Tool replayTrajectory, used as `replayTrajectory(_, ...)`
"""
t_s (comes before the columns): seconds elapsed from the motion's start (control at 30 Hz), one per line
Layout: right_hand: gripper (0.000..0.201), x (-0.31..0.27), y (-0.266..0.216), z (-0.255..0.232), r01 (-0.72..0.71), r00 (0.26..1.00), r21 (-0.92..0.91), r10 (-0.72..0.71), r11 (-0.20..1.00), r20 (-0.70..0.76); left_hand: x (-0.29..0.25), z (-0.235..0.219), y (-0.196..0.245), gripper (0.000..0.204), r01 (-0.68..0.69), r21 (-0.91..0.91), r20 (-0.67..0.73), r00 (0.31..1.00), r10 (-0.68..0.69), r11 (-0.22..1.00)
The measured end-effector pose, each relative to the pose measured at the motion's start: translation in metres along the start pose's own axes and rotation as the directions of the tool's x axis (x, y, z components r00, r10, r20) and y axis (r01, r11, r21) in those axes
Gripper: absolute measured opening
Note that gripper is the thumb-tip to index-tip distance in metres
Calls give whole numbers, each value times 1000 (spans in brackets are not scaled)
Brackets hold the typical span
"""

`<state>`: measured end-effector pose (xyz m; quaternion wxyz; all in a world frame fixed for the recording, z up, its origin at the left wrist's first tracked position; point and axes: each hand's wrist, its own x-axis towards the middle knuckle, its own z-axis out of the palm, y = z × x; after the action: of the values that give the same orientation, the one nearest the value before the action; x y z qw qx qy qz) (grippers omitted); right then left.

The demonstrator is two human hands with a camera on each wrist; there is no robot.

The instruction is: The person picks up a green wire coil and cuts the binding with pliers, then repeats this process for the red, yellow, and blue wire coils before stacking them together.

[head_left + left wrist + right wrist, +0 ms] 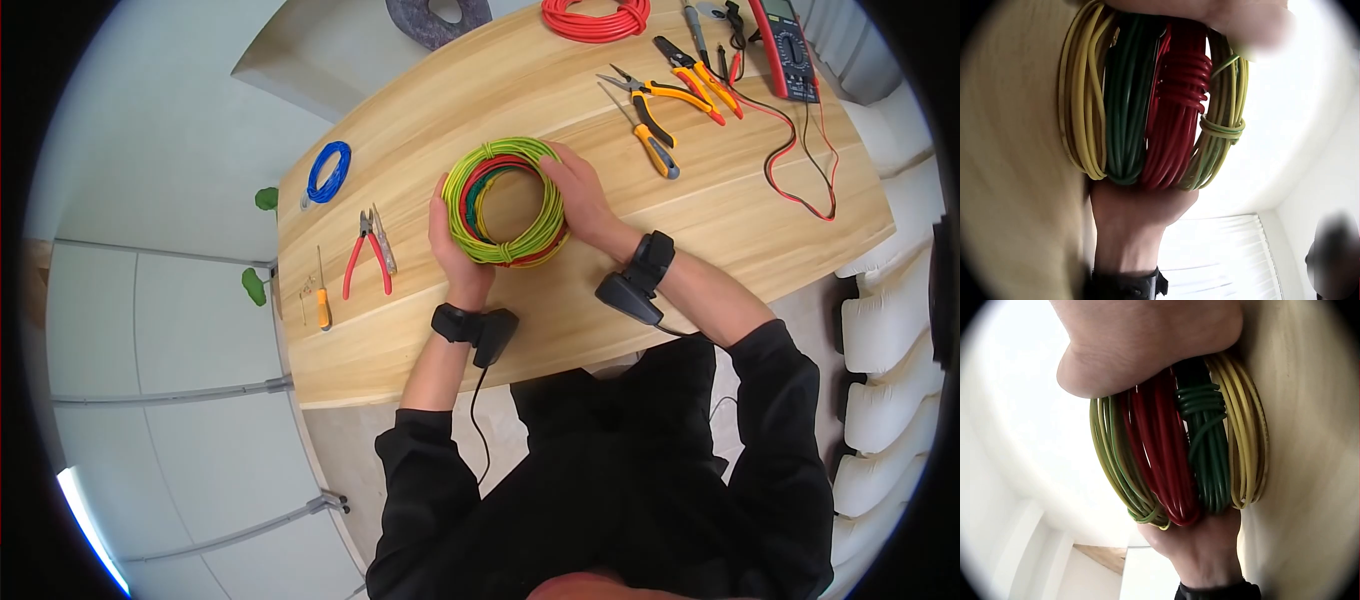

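Observation:
Several coils of wire stand stacked on the table between my hands. On top is a yellow-green coil (549,215), tied with its own wire. Below it come a red coil (1175,137), a dark green coil (1125,112) and, lowest and against the wood, a yellow coil (1080,100). My left hand (460,255) grips the stack's left side. From the right, my right hand (585,205) holds it, thumb over the upper rim. The fingers along the outer sides are partly hidden.
Left on the wooden table (400,345) lie a blue coil (328,172), red-handled cutters (367,255) and an orange screwdriver (323,305). Back right are another red coil (595,25), yellow-black pliers (655,100), a screwdriver (655,152) and a multimeter (790,50) with leads.

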<state>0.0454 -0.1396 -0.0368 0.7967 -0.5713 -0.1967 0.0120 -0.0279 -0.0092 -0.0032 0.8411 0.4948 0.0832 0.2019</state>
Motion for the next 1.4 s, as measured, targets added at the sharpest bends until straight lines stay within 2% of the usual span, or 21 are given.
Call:
replayTrajectory(0.17, 29, 0, 8, 1, 5, 1000, 72, -4, 997, -15, 2, -3, -4, 47, -18, -10, -7, 1000, 18, 1000)
replayTrajectory(0.23, 30, 0, 8, 0, -28, 999, 93, 31, 995, -26, 7, -12, -9, 46, -39, 90, -2, 999, 39, 995)
replayTrajectory(0.47, 30, 1, 9, -3, -3, 1000, 50, 2, 999, 2, 8, -14, -9, 45, -42, 94, 14, 999, 40, 995)
replayTrajectory(0.83, 32, 1, 2, -4, -28, 999, 37, 27, 999, 31, 5, -7, -4, 48, -2, -7, 10, 1000, 2, 1000)
replayTrajectory(1.07, 31, 1, -3, -3, -21, 999, 21, 20, 1000, 37, 2, -2, 2, 54, 10, 39, -34, 999, -9, 999)
replayTrajectory(1.23, 32, 0, -2, -4, -42, 999, 52, 41, 998, 35, 2, -4, 1, 56, 56, 20, -22, 998, -55, 998)
replayTrajectory(1.4, 31, 0, -2, -1, -100, 995, 152, 98, 983, 24, 1, -2, -1, 54, 23, 21, -18, 1000, -23, 1000)
